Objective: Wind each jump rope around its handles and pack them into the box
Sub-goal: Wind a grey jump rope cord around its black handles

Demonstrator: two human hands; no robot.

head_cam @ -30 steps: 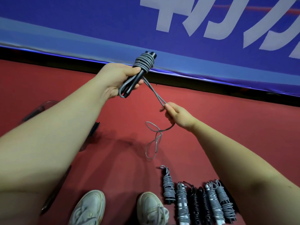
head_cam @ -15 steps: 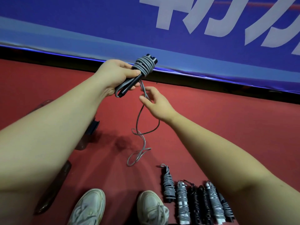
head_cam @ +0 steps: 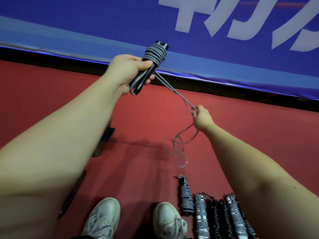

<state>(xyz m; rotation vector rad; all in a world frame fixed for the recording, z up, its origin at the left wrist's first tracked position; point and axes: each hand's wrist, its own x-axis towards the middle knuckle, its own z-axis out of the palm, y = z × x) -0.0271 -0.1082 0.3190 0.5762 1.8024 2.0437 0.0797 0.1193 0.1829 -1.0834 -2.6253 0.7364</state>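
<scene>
Wound ropes (head_cam: 202, 209) lie on the floor (head_cam: 138, 118), far below both hands. The left hand (head_cam: 131, 71) curls its fingers tight round the two handles (head_cam: 145, 78), grey coils (head_cam: 155, 53) just above its thumb. The right hand (head_cam: 202, 116) pinches the jump rope (head_cam: 172, 89), stretched tight between the hands (the loose end (head_cam: 178, 144) dangles under its fingers). If that pinch slips, the coils may loosen.

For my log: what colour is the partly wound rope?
Grey rope, on black handles; the head view shows it.

A sports hall: red court flooring (head_cam: 146, 118), a blue padded barrier (head_cam: 103, 23), wound jump ropes (head_cam: 202, 213).
</scene>
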